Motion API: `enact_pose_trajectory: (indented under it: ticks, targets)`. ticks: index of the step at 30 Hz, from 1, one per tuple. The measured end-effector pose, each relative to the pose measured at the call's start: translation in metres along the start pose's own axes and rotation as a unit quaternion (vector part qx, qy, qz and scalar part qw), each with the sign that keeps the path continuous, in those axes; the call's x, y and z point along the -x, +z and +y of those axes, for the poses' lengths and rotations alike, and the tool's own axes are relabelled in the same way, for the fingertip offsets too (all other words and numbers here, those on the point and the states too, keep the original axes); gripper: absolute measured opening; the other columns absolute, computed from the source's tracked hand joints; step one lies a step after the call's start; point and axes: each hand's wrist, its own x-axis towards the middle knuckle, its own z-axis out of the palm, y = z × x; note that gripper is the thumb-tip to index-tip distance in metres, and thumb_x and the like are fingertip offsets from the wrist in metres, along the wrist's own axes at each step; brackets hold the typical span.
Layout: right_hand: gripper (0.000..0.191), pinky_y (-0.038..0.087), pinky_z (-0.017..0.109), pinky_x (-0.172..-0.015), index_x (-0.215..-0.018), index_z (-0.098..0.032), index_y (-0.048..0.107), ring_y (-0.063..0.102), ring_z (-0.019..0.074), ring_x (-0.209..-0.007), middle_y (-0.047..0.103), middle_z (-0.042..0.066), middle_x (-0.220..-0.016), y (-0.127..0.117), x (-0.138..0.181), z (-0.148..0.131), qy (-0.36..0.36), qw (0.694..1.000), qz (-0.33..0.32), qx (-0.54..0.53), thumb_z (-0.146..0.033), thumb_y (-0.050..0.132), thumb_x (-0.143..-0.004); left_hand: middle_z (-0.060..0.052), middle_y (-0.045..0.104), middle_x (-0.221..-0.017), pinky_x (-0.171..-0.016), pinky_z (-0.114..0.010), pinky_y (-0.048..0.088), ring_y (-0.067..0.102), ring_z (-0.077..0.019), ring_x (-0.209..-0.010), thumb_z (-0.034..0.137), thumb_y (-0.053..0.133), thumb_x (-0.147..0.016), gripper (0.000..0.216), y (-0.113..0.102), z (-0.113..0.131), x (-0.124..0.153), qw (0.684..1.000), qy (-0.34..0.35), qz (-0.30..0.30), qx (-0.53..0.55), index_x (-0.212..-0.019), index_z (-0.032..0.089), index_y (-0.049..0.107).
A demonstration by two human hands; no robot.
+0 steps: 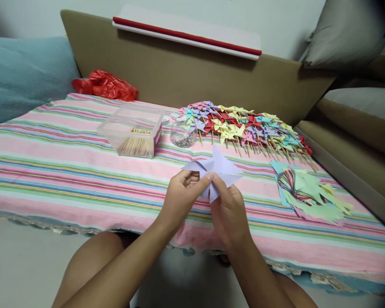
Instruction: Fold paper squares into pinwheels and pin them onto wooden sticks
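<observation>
A lavender paper pinwheel [223, 162] is held up over the striped cloth, its blades folded in toward the middle. My left hand [188, 188] grips it from the left, thumb pressed at the centre. From the right, my right hand [229, 205] pinches the same pinwheel, its thumb and finger meeting my left thumb near the centre. Whether a pin sits at the centre is hidden by the fingers. Beyond my hands stands a round clear tub [182, 136] with small shiny metal pieces. Left of it, a clear plastic box [131, 124] contains many thin wooden sticks.
Finished pinwheels on sticks [240, 126] lie heaped at the back right. Nearer on the right are cut paper sheets [317, 201] with a bundle of coloured strands [291, 184]. A red plastic bag [111, 85] rests at the back left, against a brown board [167, 72].
</observation>
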Motion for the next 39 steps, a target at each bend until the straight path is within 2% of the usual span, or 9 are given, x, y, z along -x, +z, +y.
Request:
enact_pose_trajectory:
  ticks: [3,12,15,18,20,22,26,32,39]
  targets:
    - [0.018,0.055,0.035,-0.093,-0.095,-0.022,0.073,0.070,0.0225,-0.103,0.078,0.002,-0.101,0.001,0.002,0.004,-0.003,1.000,0.002,0.006,-0.030,0.078,-0.079,0.004,0.054,-0.065,-0.057,-0.019,0.039,0.048,-0.0077,-0.061,0.032,0.080,-0.079,0.025,0.003,0.000,0.001,0.999,0.019,0.028,-0.005,-0.070,0.014,0.065]
    - [0.028,0.057,0.036,-0.089,-0.108,-0.021,0.070,0.068,0.0248,-0.112,0.075,0.007,-0.114,-0.002,0.002,0.005,0.004,0.999,-0.011,0.030,-0.042,0.067,-0.089,0.000,0.062,-0.071,-0.059,-0.021,0.042,0.053,-0.0100,-0.065,0.035,0.081,-0.078,0.026,-0.004,-0.005,-0.003,0.997,0.005,0.058,0.041,-0.072,0.014,0.067]
    - [0.045,0.058,0.037,-0.088,-0.135,-0.026,0.054,0.071,0.0223,-0.107,0.075,0.006,-0.113,-0.005,0.002,0.000,-0.030,0.998,0.005,0.054,-0.044,0.058,-0.094,-0.001,0.062,-0.072,-0.061,-0.021,0.044,0.054,-0.0111,-0.067,0.035,0.082,-0.075,0.027,-0.010,-0.004,-0.009,0.994,-0.007,0.081,0.071,-0.073,0.013,0.067]
    - [0.072,0.057,0.038,-0.092,-0.153,-0.035,0.028,0.072,0.0201,-0.105,0.075,0.003,-0.111,-0.011,0.003,-0.006,-0.091,0.985,-0.031,0.142,-0.030,0.064,-0.090,-0.002,0.063,-0.073,-0.061,-0.021,0.045,0.054,-0.0114,-0.068,0.036,0.084,-0.071,0.028,-0.015,-0.002,-0.013,0.990,-0.018,0.101,0.094,-0.074,0.012,0.069]
    - [0.067,0.055,0.038,-0.096,-0.148,-0.035,0.039,0.067,0.0213,-0.115,0.072,0.005,-0.121,-0.014,0.002,-0.010,-0.107,0.966,-0.094,0.216,-0.024,0.066,-0.088,-0.002,0.063,-0.075,-0.061,-0.021,0.045,0.055,-0.0113,-0.069,0.036,0.086,-0.070,0.029,-0.017,-0.001,-0.014,0.989,-0.021,0.104,0.108,-0.073,0.012,0.069]
    - [0.044,0.054,0.038,-0.099,-0.130,-0.031,0.061,0.065,0.0227,-0.120,0.070,0.005,-0.126,-0.017,0.001,-0.012,-0.094,0.947,-0.141,0.273,-0.022,0.067,-0.087,-0.001,0.062,-0.073,-0.060,-0.020,0.044,0.053,-0.0107,-0.067,0.035,0.086,-0.069,0.029,-0.018,0.000,-0.013,0.988,-0.023,0.102,0.111,-0.071,0.013,0.067]
    - [0.011,0.055,0.035,-0.091,-0.095,-0.026,0.076,0.070,0.0204,-0.099,0.075,0.001,-0.101,-0.020,-0.002,-0.011,-0.084,0.940,-0.141,0.298,-0.027,0.071,-0.086,0.001,0.057,-0.068,-0.057,-0.021,0.041,0.049,-0.0100,-0.062,0.036,0.083,-0.073,0.029,-0.018,-0.003,-0.011,0.993,-0.020,0.092,0.077,-0.068,0.014,0.064]
    - [0.017,0.052,0.037,-0.092,-0.092,-0.025,0.076,0.065,0.0192,-0.094,0.073,0.001,-0.094,-0.023,-0.005,-0.008,-0.070,0.961,-0.100,0.248,-0.040,0.070,-0.089,0.001,0.059,-0.072,-0.062,-0.023,0.041,0.051,-0.0114,-0.066,0.039,0.078,-0.080,0.026,-0.016,-0.007,-0.008,0.998,0.012,0.060,0.013,-0.076,0.015,0.067]
    - [0.017,0.051,0.038,-0.092,-0.088,-0.022,0.073,0.063,0.0180,-0.092,0.070,0.001,-0.092,-0.025,-0.007,-0.001,-0.067,0.979,-0.053,0.186,-0.037,0.077,-0.083,-0.001,0.063,-0.078,-0.068,-0.025,0.042,0.053,-0.0135,-0.073,0.041,0.076,-0.083,0.026,-0.013,-0.009,-0.003,0.999,0.023,0.026,-0.019,-0.083,0.015,0.070]
